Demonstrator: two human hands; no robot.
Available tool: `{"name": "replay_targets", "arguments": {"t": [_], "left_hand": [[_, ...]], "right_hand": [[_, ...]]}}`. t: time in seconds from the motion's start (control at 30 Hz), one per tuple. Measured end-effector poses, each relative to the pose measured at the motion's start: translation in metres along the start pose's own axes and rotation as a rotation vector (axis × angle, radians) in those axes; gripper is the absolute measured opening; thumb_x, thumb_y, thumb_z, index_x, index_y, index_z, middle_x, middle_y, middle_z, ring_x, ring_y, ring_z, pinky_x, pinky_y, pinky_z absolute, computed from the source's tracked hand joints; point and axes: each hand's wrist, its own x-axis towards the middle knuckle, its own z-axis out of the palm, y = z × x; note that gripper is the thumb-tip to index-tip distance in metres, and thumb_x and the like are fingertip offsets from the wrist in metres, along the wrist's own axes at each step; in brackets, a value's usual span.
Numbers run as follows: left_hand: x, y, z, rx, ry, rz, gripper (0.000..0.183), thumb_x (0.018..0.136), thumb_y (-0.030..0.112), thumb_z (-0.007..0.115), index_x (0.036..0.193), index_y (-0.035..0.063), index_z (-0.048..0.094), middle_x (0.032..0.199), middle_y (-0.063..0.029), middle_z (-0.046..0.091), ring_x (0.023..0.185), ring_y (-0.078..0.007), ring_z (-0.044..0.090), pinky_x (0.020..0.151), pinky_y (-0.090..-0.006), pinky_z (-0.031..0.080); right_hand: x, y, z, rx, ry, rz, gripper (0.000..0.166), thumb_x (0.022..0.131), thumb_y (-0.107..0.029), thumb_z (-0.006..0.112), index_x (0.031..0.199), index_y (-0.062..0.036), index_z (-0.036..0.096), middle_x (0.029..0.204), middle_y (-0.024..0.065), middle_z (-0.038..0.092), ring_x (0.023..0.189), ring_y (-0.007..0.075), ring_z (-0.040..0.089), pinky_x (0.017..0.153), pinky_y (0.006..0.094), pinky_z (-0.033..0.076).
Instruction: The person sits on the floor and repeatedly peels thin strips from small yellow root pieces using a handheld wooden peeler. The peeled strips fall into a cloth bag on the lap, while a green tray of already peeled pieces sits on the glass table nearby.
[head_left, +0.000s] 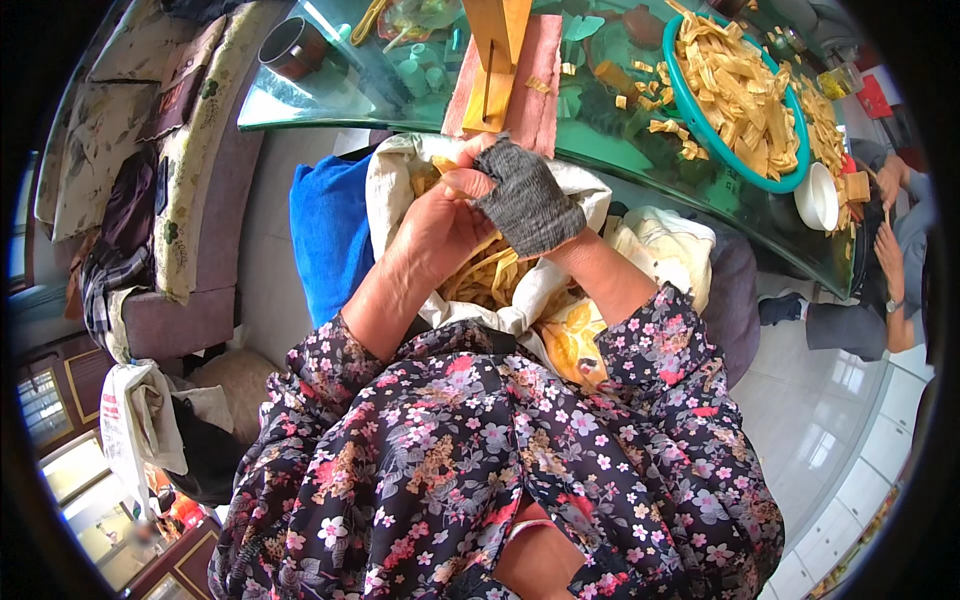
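Over an open white woven sack (391, 161), my two hands meet at a small tan dried strip (442, 164). My right hand (517, 191), wrapped in a dark grey knitted fingerless cover, pinches the strip between thumb and finger. My bare left hand (450, 221) curls around its lower part; some of its fingertips are hidden. Inside the sack lie many yellowish dried strips (491, 277). Just beyond my hands, a wooden block tool (487, 97) with a long slot stands on a pink towel (536, 124) at the edge of a glass table (600, 161).
A teal basin (739, 171) heaped with strips (739, 90) stands right, beside a white bowl (817, 196) and loose pieces. Another person's hands (891, 247) are at the far right. A dark mug (292, 49) stands left. A sofa (180, 322) flanks the left.
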Motion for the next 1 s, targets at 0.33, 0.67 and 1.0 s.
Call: {"name": "replay_targets", "arguments": {"t": [0.33,0.67,1.0], "left_hand": [[-0.005,0.012,-0.003,0.842,-0.004,-0.062,0.017,0.090,0.010,0.044,0.089,0.0063,0.061,0.081,-0.0036,0.056,0.075,-0.0146,0.052,0.062,-0.0284,0.042],[-0.012,0.034,0.009,1.418,0.068,1.196,0.031,0.077,-0.008,0.048,0.105,0.0033,0.053,0.096,-0.0182,0.052,0.091,-0.0362,0.054,0.079,-0.0380,0.044],[-0.014,0.050,0.020,0.634,-0.123,0.498,0.014,0.092,0.006,0.044,0.103,0.0014,0.052,0.088,-0.0062,0.058,0.086,-0.0149,0.057,0.078,-0.0276,0.045]], "right_hand": [[0.003,0.005,-0.003,-0.044,0.160,0.091,0.025,0.090,-0.027,0.055,0.097,-0.0032,0.054,0.082,0.0045,0.061,0.074,0.0157,0.062,0.062,0.0293,0.048],[0.010,-0.002,-0.011,1.110,-0.119,0.716,0.027,0.086,-0.031,0.061,0.085,-0.0047,0.057,0.068,-0.0010,0.051,0.050,0.0059,0.047,0.040,0.0190,0.038],[0.009,0.003,-0.029,-0.391,0.059,-0.408,0.020,0.087,-0.022,0.058,0.106,-0.0188,0.062,0.090,0.0098,0.061,0.078,0.0263,0.062,0.066,0.0350,0.051]]}}
